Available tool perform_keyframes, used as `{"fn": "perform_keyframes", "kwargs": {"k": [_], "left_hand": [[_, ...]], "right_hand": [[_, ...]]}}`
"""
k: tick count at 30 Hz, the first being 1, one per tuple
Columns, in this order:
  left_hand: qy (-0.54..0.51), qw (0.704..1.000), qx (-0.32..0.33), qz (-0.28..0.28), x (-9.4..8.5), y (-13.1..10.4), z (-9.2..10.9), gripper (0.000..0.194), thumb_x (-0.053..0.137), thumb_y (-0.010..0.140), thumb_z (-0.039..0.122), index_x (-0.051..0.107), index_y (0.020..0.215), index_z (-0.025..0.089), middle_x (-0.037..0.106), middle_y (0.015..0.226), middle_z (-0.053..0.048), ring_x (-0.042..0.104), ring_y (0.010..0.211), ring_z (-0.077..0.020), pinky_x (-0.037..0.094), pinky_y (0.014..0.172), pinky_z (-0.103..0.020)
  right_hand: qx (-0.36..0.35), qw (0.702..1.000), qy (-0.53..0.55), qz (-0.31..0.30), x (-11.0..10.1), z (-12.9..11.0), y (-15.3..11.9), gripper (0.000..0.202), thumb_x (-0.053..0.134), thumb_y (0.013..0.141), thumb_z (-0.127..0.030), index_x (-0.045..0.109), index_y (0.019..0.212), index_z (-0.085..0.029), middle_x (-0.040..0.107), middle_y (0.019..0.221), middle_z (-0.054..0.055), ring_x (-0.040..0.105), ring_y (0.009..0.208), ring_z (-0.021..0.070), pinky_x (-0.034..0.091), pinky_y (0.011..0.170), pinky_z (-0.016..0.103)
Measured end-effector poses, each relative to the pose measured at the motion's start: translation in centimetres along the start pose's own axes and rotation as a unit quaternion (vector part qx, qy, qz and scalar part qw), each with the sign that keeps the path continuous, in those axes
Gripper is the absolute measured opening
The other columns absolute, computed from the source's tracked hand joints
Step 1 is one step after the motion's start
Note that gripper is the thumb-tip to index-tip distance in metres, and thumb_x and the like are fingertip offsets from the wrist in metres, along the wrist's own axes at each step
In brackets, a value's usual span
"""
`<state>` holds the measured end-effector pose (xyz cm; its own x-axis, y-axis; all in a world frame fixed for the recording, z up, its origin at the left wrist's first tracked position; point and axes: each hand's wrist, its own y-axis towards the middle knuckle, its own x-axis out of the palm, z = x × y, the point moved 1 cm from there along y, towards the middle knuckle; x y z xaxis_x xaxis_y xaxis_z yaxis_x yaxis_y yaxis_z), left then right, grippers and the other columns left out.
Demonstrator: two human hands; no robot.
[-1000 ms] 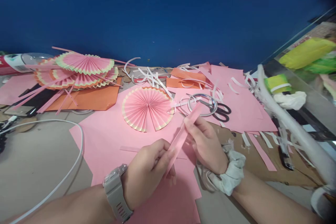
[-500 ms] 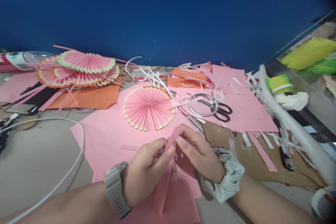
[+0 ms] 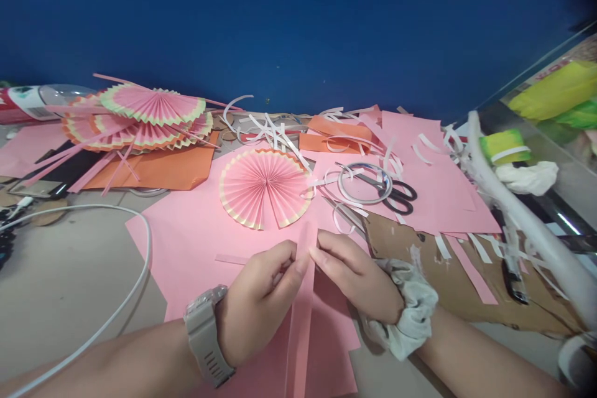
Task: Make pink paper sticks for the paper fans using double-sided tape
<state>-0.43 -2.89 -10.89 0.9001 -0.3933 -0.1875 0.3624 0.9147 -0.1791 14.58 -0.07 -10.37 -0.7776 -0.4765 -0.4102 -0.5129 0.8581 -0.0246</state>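
Between my two hands a long pink paper strip (image 3: 301, 323) runs from the near edge up past my fingertips, with a fold along its length. My left hand (image 3: 263, 298), with a grey watch at the wrist, pinches it between thumb and fingers. From the other side my right hand (image 3: 357, 273) grips the strip's edge with thumb and forefinger; a pale green scrunchie (image 3: 408, 305) circles that wrist. Just beyond lies a round pleated paper fan (image 3: 265, 189), pink with a cream and orange rim and a gap at its near side. Pink paper sheets (image 3: 186, 261) lie under both.
More pleated fans (image 3: 153, 106) are stacked at the back left on orange paper (image 3: 186, 168). A tape roll (image 3: 342, 186) and black-handled scissors (image 3: 401, 198) lie to the right, among white paper strips. A white cable (image 3: 149, 242) curves at left; brown cardboard (image 3: 396, 249) lies at right.
The pink strip has turned more upright and flatter towards me. My right fingers have come down a little along its edge. My left hand keeps its pinch.
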Motion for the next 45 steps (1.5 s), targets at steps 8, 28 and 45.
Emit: {"fn": "perform_keyframes", "kwargs": {"k": [8, 28, 45], "left_hand": [[-0.068, 0.998, 0.009, 0.001, -0.26, 0.07, 0.38, 0.031, 0.033, 0.095, 0.033, 0.043, 0.070, 0.018, 0.047, 0.061, 0.004, 0.044, 0.058, -0.0101, 0.037, 0.060, -0.023], [-0.020, 0.999, 0.041, -0.030, -0.38, -0.36, 0.26, 0.032, 0.029, 0.096, 0.032, 0.043, 0.071, 0.018, 0.051, 0.065, 0.000, 0.047, 0.062, -0.0132, 0.038, 0.065, -0.029], [-0.015, 0.999, 0.013, -0.042, 0.06, 0.05, 0.35, 0.032, 0.030, 0.097, 0.032, 0.047, 0.074, 0.018, 0.054, 0.054, 0.003, 0.051, 0.057, -0.0101, 0.041, 0.067, -0.025]], "right_hand": [[-0.009, 0.996, 0.073, -0.042, -0.30, 0.07, -0.04, 0.024, 0.036, 0.092, -0.024, 0.044, 0.070, -0.019, 0.047, 0.065, -0.002, 0.044, 0.062, 0.0100, 0.039, 0.060, 0.022], [0.000, 0.989, 0.127, -0.080, -0.35, 0.41, 0.19, 0.016, 0.049, 0.089, -0.026, 0.050, 0.075, -0.018, 0.059, 0.070, -0.002, 0.054, 0.068, 0.0105, 0.043, 0.065, 0.021], [0.014, 0.967, 0.250, -0.041, -0.35, 0.29, 0.63, 0.009, 0.045, 0.091, -0.026, 0.049, 0.088, -0.019, 0.051, 0.069, -0.003, 0.051, 0.062, 0.0080, 0.043, 0.061, 0.022]]}}
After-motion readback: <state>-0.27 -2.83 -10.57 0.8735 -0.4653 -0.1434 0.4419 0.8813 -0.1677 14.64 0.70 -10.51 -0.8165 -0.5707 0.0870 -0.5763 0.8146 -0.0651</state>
